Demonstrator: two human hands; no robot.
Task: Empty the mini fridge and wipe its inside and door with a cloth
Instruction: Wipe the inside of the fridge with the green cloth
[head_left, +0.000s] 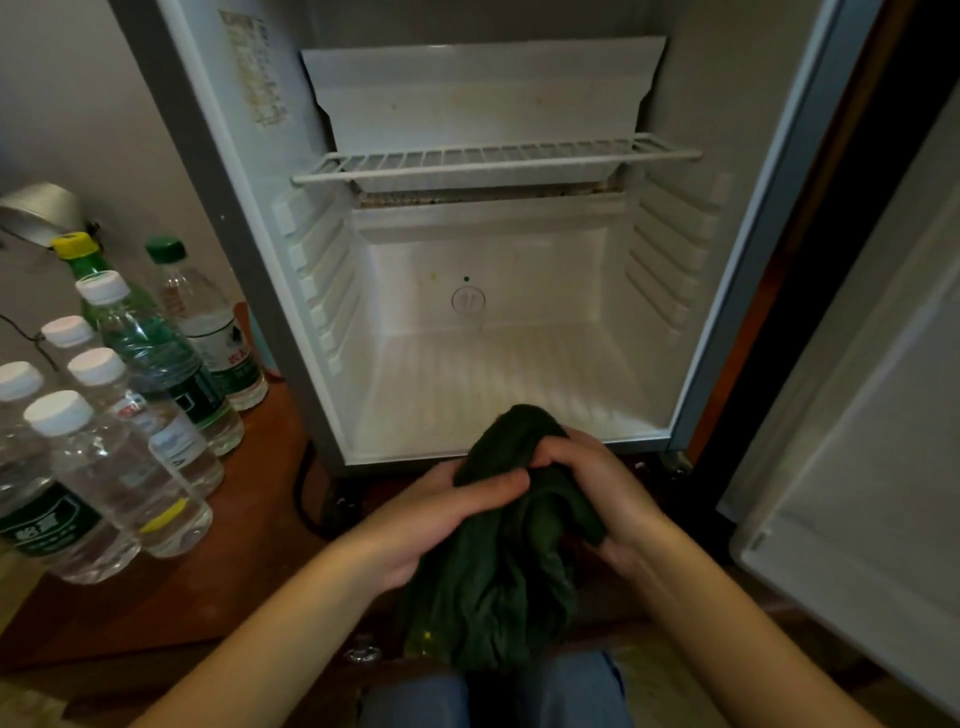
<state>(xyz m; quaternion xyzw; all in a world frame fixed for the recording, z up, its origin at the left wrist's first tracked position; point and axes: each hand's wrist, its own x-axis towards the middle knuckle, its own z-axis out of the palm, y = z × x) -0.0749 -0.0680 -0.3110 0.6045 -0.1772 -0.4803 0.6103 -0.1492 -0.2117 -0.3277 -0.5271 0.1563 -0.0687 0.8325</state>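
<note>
The mini fridge stands open in front of me, its white inside holding nothing but a wire shelf near the top. Its door is swung out to the right. A dark green cloth hangs bunched between both hands just below the fridge's front edge. My left hand grips the cloth from the left, thumb across its top. My right hand closes over it from the right.
Several plastic water bottles stand on the brown wooden surface to the left of the fridge, one with a yellow cap at the back. A black cable runs under the fridge. My knees show at the bottom edge.
</note>
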